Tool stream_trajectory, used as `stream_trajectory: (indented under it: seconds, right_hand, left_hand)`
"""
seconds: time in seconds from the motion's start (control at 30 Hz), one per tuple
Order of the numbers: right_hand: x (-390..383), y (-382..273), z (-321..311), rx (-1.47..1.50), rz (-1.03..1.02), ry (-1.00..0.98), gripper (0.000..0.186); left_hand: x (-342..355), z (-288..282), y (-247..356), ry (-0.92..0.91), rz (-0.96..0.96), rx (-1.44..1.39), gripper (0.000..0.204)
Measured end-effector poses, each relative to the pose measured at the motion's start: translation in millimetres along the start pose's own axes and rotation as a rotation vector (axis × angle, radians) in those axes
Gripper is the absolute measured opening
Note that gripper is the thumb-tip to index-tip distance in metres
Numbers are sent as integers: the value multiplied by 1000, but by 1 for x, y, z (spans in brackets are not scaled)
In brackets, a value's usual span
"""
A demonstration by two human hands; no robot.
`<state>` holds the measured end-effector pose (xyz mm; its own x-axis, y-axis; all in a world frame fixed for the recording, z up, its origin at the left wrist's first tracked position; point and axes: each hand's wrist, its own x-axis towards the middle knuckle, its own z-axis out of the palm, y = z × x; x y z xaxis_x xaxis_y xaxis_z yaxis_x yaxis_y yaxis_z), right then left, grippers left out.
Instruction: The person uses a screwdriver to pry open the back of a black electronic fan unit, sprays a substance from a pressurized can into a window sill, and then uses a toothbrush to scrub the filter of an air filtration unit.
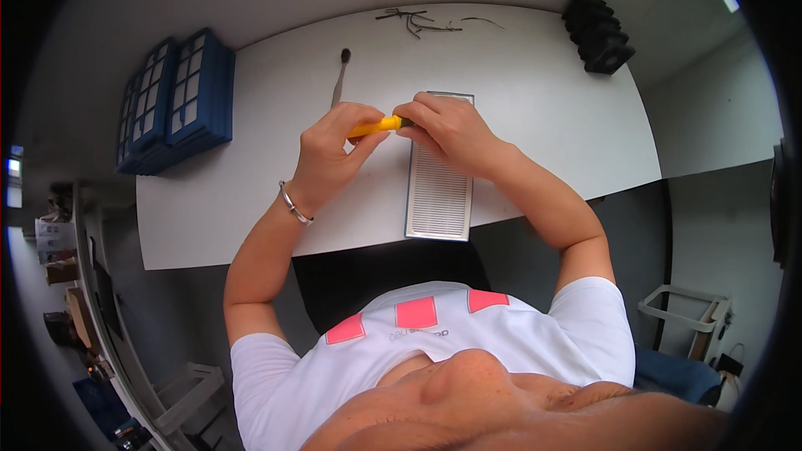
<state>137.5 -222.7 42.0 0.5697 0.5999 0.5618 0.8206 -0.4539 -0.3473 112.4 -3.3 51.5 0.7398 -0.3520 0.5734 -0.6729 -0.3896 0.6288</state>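
Observation:
Both hands are raised over the middle of the white table, close together. My left hand (324, 153) pinches a yellow pen-like tool (376, 126) between thumb and fingers. My right hand (456, 135) closes on the tool's dark end, and its fingers hide most of that end. Under my right hand lies a long pleated filter panel (439, 200) with white folds and a thin dark blue edge. Its far part is partly covered by the hand. Beyond my left hand is a small brush (341, 75) with a black head and a slim grey handle.
Blue-framed filters (199, 88) stand stacked at the table's left edge. Several thin dark strips (418, 22) lie at the back. A stack of black ribbed parts (597, 33) sits at the back right. A black chair (388, 271) is by the table's near edge.

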Motion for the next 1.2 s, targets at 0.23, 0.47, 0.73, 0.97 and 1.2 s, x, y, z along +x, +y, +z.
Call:
stream_trajectory:
  seconds: [0.23, 0.47, 0.73, 0.97, 1.2]
  right_hand:
    - [-6, -11, -4, -102, 127, -99, 19]
    - [-9, -7, -16, 79, 53, -360, 22]
    - [-4, 2, -28, 174, 242, -19, 25]
    - [-8, 25, -22, 1068, 392, 164, 25]
    - [2, 6, -20, 1487, 527, 218, 25]
  left_hand:
    - [-2, 2, 15, -106, 92, 551, 24]
    - [-6, -13, 10, -304, -17, 130, 23]
    - [0, -37, 25, -113, -337, 3, 30]
    - [-3, -9, 16, -227, -454, -308, 36]
    - [-10, 10, 13, -211, -454, -346, 36]
